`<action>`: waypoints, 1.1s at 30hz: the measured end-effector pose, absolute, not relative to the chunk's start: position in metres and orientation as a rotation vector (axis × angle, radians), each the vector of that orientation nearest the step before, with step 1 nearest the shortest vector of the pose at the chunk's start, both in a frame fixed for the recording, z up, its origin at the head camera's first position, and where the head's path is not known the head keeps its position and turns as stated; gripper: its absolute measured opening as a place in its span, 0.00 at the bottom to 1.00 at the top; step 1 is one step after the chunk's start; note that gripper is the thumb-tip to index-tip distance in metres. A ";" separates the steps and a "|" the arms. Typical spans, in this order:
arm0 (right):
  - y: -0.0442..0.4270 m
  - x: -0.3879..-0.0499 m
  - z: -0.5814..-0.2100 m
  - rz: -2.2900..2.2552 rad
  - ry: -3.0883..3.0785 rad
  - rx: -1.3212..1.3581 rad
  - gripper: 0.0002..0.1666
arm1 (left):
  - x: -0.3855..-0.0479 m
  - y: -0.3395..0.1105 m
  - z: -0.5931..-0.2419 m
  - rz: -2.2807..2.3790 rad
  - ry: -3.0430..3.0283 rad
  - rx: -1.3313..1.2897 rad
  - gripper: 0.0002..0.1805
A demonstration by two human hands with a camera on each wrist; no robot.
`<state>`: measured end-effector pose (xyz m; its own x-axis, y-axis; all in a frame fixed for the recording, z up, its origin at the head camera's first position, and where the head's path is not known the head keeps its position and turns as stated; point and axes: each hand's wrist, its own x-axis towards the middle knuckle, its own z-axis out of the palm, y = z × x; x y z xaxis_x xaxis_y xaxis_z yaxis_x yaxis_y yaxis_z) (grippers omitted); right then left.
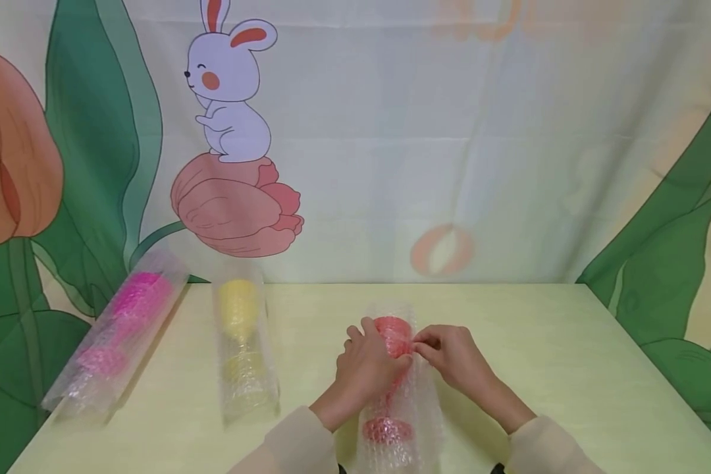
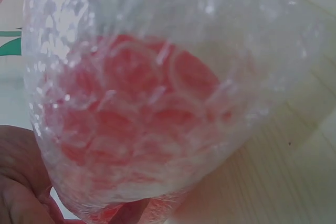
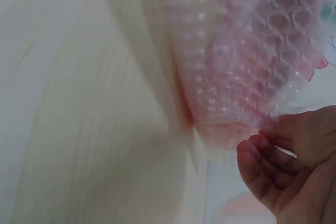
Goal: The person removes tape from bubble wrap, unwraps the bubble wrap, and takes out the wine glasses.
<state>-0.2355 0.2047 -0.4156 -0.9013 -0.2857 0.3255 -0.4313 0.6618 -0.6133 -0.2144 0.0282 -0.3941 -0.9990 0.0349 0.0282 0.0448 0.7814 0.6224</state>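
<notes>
A red goblet-shaped cup (image 1: 388, 431) lies lengthwise on the table, rolled in clear bubble wrap (image 1: 425, 428). My left hand (image 1: 364, 365) grips the wrapped cup near its wide upper end, thumb across the top. From the other side my right hand (image 1: 453, 355) pinches the loose edge of the wrap between thumb and fingertips. In the right wrist view, the pinched bubble wrap (image 3: 226, 66) shows beside the fingers (image 3: 254, 169). Red shows through the wrap in the left wrist view, where the left hand (image 2: 21, 177) is partly hidden.
To the left lie two similar wrapped cups: a yellow one (image 1: 239, 309) and a pink one (image 1: 136, 299) slanting near the table's left edge. The pale table (image 1: 533, 322) meets a printed curtain (image 1: 355, 164) at the back.
</notes>
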 end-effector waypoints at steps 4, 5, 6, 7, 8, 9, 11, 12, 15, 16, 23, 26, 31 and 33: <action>0.205 -0.235 -0.417 0.965 -2.630 0.652 0.02 | -0.215 0.029 -0.394 -1.014 -2.955 -0.068 0.37; 0.205 -0.235 -0.417 0.969 -2.627 0.654 0.02 | -0.215 0.029 -0.394 -1.009 -2.953 -0.067 0.38; 0.205 -0.234 -0.417 0.980 -2.627 0.656 0.03 | -0.215 0.030 -0.395 -1.002 -2.954 -0.065 0.38; 0.204 -0.234 -0.417 0.993 -2.629 0.655 0.04 | -0.215 0.030 -0.395 -0.996 -2.956 -0.061 0.38; 0.204 -0.234 -0.417 1.013 -2.630 0.652 0.05 | -0.215 0.030 -0.395 -0.993 -2.956 -0.057 0.38; 0.204 -0.234 -0.417 1.035 -2.631 0.644 0.07 | -0.215 0.030 -0.396 -0.993 -2.955 -0.053 0.38; 0.202 -0.233 -0.417 1.083 -2.636 0.617 0.08 | -0.215 0.031 -0.397 -0.998 -2.949 -0.051 0.38; 0.202 -0.233 -0.417 1.104 -2.638 0.606 0.08 | -0.215 0.031 -0.398 -0.998 -2.948 -0.050 0.38; 0.202 -0.233 -0.417 1.141 -2.644 0.572 0.09 | -0.215 0.031 -0.399 -0.998 -2.935 -0.059 0.38; 0.202 -0.233 -0.417 1.150 -2.646 0.564 0.09 | -0.215 0.031 -0.399 -0.998 -2.933 -0.063 0.38; 0.204 -0.234 -0.416 1.043 -2.624 0.610 0.02 | -0.214 0.033 -0.399 -0.977 -2.935 -0.069 0.38; 0.203 -0.234 -0.414 0.987 -2.600 0.668 0.02 | -0.213 0.032 -0.397 -0.967 -2.930 -0.079 0.38; 0.200 -0.233 -0.413 0.920 -2.573 0.727 0.05 | -0.213 0.032 -0.396 -0.957 -2.929 -0.077 0.38; 0.200 -0.233 -0.413 0.926 -2.569 0.725 0.07 | -0.213 0.033 -0.397 -0.950 -2.929 -0.077 0.38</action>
<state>-0.2331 0.1995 -0.4126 -0.8218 -0.3535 0.4468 -0.5572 0.6621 -0.5011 -0.2128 0.0326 -0.3966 -0.9969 0.0284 0.0737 0.0663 0.8086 0.5846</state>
